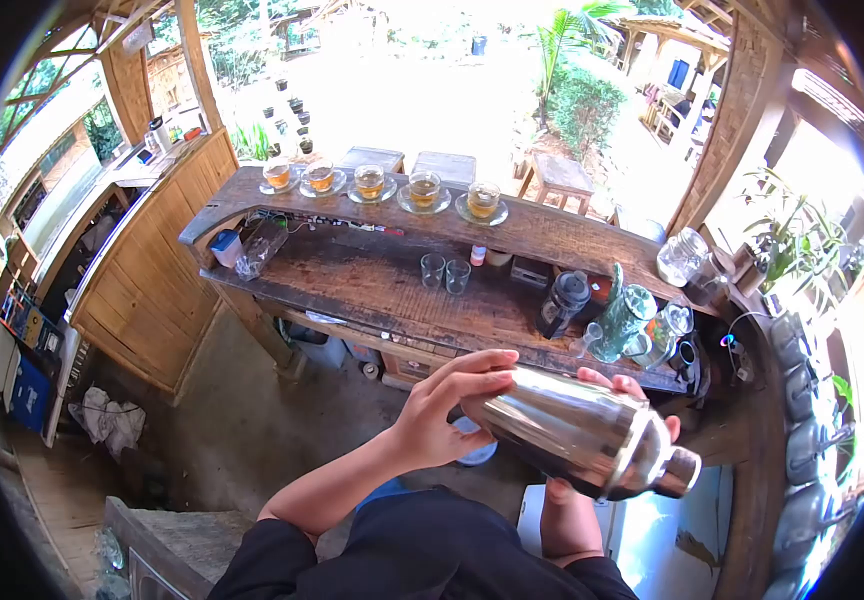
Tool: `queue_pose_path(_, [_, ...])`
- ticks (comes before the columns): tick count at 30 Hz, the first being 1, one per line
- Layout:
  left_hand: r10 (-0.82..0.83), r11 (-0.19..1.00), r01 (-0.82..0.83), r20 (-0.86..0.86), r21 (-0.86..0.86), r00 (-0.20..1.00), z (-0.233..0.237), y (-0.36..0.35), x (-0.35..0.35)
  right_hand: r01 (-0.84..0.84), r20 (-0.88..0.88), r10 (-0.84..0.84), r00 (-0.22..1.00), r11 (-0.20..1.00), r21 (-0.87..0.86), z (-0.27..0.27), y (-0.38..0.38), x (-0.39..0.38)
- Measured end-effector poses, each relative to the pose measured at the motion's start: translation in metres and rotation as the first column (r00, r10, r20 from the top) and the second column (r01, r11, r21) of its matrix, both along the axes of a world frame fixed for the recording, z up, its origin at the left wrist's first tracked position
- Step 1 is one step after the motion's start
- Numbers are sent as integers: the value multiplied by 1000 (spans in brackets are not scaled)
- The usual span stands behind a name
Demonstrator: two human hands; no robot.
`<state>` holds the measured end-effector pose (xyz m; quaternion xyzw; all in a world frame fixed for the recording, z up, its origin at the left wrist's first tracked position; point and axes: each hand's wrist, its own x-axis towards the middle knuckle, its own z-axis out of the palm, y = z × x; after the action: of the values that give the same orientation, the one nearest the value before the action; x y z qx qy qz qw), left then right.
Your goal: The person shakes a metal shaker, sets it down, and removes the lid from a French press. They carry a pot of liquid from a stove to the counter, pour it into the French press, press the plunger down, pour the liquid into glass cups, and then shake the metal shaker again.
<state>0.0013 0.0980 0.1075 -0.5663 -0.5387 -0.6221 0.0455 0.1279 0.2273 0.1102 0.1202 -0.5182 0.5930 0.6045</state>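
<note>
A shiny metal cocktail shaker [567,420] lies tilted on its side in the air between my hands, its capped end pointing right. My left hand [447,410] is closed around the shaker's base end, fingers over the top and thumb beneath. Behind the shaker, my right hand [562,500] grips the cap end; only some fingertips and the heel of the hand show, the rest being hidden by the metal. Beyond the shaker stands the wooden bar counter [352,275], with two empty glasses [445,273] on its lower surface.
Several glass cups of amber drink stand on saucers along the raised ledge [542,232]. A French press [563,303], a green glass vessel [620,325] and jars [682,257] crowd the counter's right end. A wooden cabinet [157,270] stands left.
</note>
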Motion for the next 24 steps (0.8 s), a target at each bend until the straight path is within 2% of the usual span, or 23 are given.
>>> queue_pose_path(1, [-30, 1000, 30, 32, 2, 999, -7, 2, -1, 51, 25, -52, 998, 998, 35, -1, 0, -10])
queue_pose_path(2, [-7, 1000, 8, 110, -7, 994, -27, 10, -6, 162, 209, -213, 954, 958, 237, -13, 13, -14])
queue_pose_path(3, [17, 998, 4, 321, -65, 947, -51, 14, -4, 222, 349, -395, 850, 869, 443, -24, 25, -16])
queue_pose_path(5, [-26, 975, 167, 663, -150, 748, -106, 19, -4, 130, 612, -253, 750, 962, 238, -18, 12, -27])
queue_pose_path(6, [-32, 973, 175, 662, -151, 748, -102, 20, -3, 61, 635, -198, 747, 971, 231, -33, 19, -29])
queue_pose_path(7, [-14, 982, 125, 612, -139, 791, -93, 23, -3, 68, 633, -205, 746, 970, 234, -36, 23, -24])
queue_pose_path(9, [13, 991, 64, 564, -118, 826, -62, 22, -3, 182, 426, -284, 859, 947, 265, -39, 29, -19])
queue_pose_path(10, [21, 998, -2, 321, -61, 947, -34, 17, -5, 92, 236, -108, 966, 993, 80, -28, 25, -20])
queue_pose_path(11, [50, 999, -50, 59, 9, 997, -5, 11, -5, 39, 135, -16, 991, 984, -171, -1, 5, -12])
queue_pose_path(12, [103, 994, -94, -151, 63, 983, 21, 4, -2, 33, 31, -28, 999, 981, -193, 10, -1, -4])
queue_pose_path(13, [103, 994, -95, -148, 59, 984, 27, 3, -4, 26, -75, -43, 996, 977, -212, 14, -4, 1])
queue_pose_path(15, [105, 989, -78, -227, 124, 968, 32, 2, -4, 8, -37, -14, 999, 986, -164, 7, -2, -5])
queue_pose_path(16, [95, 992, -82, -132, 96, 987, 19, 5, -7, -13, -4, 12, 1000, 994, -111, 2, 3, -11])
queue_pose_path(17, [92, 992, -78, -138, 102, 986, -7, 10, -11, 55, 75, -63, 995, 993, 107, -8, 14, -24])
queue_pose_path(18, [17, 999, -11, 231, -30, 973, -44, 15, -12, 175, 298, -287, 911, 920, 350, -8, 20, -22])
queue_pose_path(19, [-9, 987, 101, 574, -129, 819, -78, 19, -14, 209, 435, -525, 731, 780, 590, -9, 24, -19])
queue_pose_path(20, [-22, 978, 146, 629, -146, 777, -107, 24, -17, 140, 560, -363, 745, 906, 400, -18, 21, -25])
queue_pose_path(21, [-35, 978, 156, 628, -139, 778, -104, 23, -17, 77, 644, -182, 743, 979, 188, -29, 18, -31])
queue_pose_path(22, [-23, 984, 118, 561, -133, 827, -96, 25, -18, 129, 590, -245, 769, 964, 232, -34, 20, -30])
queue_pose_path(23, [-1, 989, 73, 499, -126, 867, -89, 26, -15, 204, 490, -416, 766, 880, 428, -33, 24, -24])
queue_pose_path(24, [-27, 999, 43, 391, -31, 920, -64, 25, -13, 127, 367, -206, 907, 965, 229, -28, 21, -23])
